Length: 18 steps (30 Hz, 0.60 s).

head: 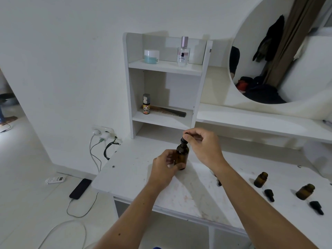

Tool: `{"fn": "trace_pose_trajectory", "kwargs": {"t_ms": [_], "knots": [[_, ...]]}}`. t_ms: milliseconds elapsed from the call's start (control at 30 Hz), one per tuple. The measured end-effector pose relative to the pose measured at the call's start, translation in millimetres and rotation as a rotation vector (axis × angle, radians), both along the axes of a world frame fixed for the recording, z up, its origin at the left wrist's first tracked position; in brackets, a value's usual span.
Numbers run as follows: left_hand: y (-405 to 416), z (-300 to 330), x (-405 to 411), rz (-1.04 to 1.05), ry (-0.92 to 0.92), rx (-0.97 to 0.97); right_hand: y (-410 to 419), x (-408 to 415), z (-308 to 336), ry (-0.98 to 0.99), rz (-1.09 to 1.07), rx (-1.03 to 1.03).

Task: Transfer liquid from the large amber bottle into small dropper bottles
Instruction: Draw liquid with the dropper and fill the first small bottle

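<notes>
Large amber bottle (182, 156): upright on white table (129, 169), near its back edge, in front of shelf unit (197, 97). Left hand (164, 169): wrapped around the bottle's body, grasping it. Right hand (203, 146): fingertips pinched on black dropper cap (184, 140) at the bottle's neck. Two small bottles, uncapped, to the right on the table: nearer-centre one (260, 179), outer one (305, 191). Black droppers lying loose: first (269, 194) just beside the nearer-centre bottle, second (316, 207) just beside the outer one. Shelf unit: jar (151, 56) and perfume bottle (183, 52) above; spray can (146, 104) and comb (168, 111) below. Phone (80, 188) on floor, left.
</notes>
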<state>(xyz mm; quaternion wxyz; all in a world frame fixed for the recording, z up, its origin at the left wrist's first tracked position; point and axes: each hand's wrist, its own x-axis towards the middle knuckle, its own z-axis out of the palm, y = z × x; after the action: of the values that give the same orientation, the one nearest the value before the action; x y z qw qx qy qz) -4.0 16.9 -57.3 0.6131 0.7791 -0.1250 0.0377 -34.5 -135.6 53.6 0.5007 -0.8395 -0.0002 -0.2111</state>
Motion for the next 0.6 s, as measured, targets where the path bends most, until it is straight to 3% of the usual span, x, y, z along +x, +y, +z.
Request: {"fn": "trace_pose_trajectory", "kwargs": {"t_ms": [600], "knots": [[1.2,3.7,-11.2,0.020,0.028,0.040,-15.7,-24.7,53.8,-0.183,0.005,0.165]]}}
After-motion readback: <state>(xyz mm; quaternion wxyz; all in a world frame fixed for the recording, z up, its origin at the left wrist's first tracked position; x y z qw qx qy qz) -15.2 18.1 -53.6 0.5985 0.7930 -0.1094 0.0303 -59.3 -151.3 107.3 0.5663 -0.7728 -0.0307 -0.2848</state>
